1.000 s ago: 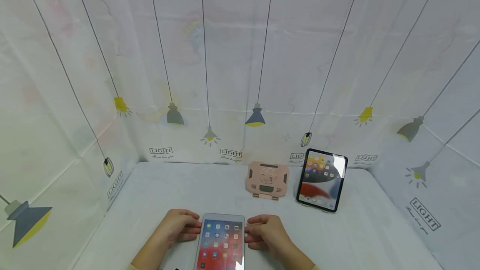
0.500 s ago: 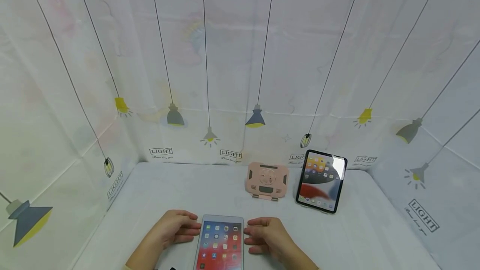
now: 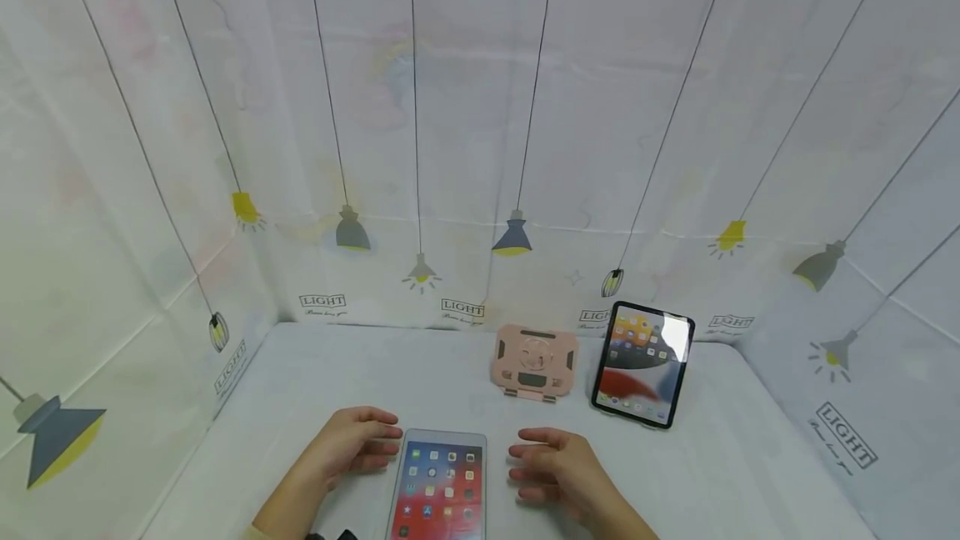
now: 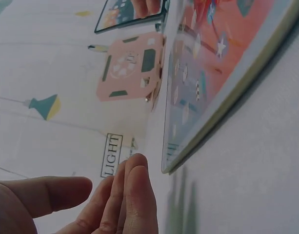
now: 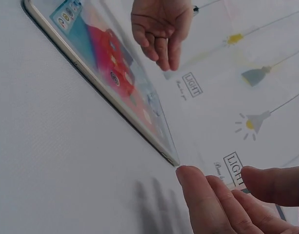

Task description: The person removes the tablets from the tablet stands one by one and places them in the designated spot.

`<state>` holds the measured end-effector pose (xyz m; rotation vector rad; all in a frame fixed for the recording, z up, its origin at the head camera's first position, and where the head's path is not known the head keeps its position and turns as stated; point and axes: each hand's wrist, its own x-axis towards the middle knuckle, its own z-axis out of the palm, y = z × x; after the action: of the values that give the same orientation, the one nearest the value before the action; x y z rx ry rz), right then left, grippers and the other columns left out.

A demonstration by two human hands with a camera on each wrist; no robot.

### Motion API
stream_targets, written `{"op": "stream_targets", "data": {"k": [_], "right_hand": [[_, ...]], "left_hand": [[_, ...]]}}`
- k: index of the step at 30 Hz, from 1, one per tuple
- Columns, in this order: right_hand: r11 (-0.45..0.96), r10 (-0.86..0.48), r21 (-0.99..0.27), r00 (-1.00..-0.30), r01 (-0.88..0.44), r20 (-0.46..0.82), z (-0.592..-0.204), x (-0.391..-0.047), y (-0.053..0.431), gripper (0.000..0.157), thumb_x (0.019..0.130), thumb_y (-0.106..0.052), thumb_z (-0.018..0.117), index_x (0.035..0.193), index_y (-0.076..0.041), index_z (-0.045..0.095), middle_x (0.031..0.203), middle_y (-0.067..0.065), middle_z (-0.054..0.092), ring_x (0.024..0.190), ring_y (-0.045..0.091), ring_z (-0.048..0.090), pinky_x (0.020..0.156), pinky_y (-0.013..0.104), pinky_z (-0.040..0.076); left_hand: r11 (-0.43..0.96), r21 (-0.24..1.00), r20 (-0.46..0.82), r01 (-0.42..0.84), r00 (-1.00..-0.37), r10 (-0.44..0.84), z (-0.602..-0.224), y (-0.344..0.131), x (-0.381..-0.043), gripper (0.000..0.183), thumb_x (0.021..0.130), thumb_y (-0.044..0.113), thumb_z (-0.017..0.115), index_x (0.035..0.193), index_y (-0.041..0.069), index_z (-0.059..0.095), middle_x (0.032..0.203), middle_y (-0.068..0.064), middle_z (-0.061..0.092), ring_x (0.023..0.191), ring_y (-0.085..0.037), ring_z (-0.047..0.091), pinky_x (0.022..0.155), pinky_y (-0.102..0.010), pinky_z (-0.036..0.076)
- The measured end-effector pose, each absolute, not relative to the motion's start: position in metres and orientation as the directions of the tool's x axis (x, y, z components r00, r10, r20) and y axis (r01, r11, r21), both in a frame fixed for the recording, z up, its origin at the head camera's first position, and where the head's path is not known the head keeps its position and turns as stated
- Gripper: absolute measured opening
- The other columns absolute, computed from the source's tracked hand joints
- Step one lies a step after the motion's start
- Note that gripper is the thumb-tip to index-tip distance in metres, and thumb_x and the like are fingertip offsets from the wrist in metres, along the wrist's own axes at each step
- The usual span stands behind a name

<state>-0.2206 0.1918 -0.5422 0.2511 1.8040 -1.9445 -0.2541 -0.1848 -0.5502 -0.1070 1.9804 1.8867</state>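
A white-framed tablet (image 3: 438,486) lies screen up on the white table, lit with app icons on a blue and red background. Just off its left edge is my left hand (image 3: 352,444), fingers relaxed and holding nothing. My right hand (image 3: 558,469) hovers to the right of the tablet, fingers loosely extended with a gap to the edge. From the left wrist view, the tablet (image 4: 227,53) lies beyond the left fingertips, clear of them. The right wrist view has the tablet's corner (image 5: 171,158) close to the right fingertips.
A pink tablet case (image 3: 535,361) with dark slots stands at the back of the table. To its right a black-framed tablet (image 3: 643,365) leans upright, screen lit. Behind hangs a pale curtain (image 3: 465,148) printed with lamps. A small dark object (image 3: 347,535) shows at the bottom edge.
My right hand has moved right, away from the tablet's edge. The left hand has drawn slightly up and off the other edge. The tablet stays in place on the table.
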Motion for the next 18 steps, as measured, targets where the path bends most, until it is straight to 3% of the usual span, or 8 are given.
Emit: {"op": "stream_targets", "data": {"k": [8, 18], "right_hand": [[-0.034, -0.179, -0.895, -0.884, 0.445, -0.433, -0.536, -0.218, 0.210, 0.064, 0.102, -0.015, 0.073, 0.157, 0.003, 0.046, 0.138, 0.021, 0.073, 0.105, 0.028, 0.081, 0.086, 0.044, 0.069], [-0.045, -0.121, -0.904, -0.901, 0.424, -0.416, -0.533, -0.214, 0.239, 0.067, 0.102, -0.016, 0.073, 0.159, 0.004, 0.043, 0.137, 0.021, 0.073, 0.103, 0.029, 0.082, 0.087, 0.046, 0.068]], "left_hand": [[0.103, 0.956, -0.292, -0.274, -0.911, 0.290, -0.542, -0.174, -0.257, 0.046, 0.104, 0.024, 0.069, 0.138, -0.007, 0.062, 0.125, -0.021, 0.077, 0.100, -0.026, 0.081, 0.083, -0.037, 0.069], [0.082, 0.970, -0.241, -0.228, -0.890, 0.388, -0.538, -0.140, -0.262, 0.044, 0.104, 0.026, 0.070, 0.136, -0.004, 0.064, 0.127, -0.021, 0.077, 0.098, -0.024, 0.081, 0.085, -0.040, 0.069]]}}
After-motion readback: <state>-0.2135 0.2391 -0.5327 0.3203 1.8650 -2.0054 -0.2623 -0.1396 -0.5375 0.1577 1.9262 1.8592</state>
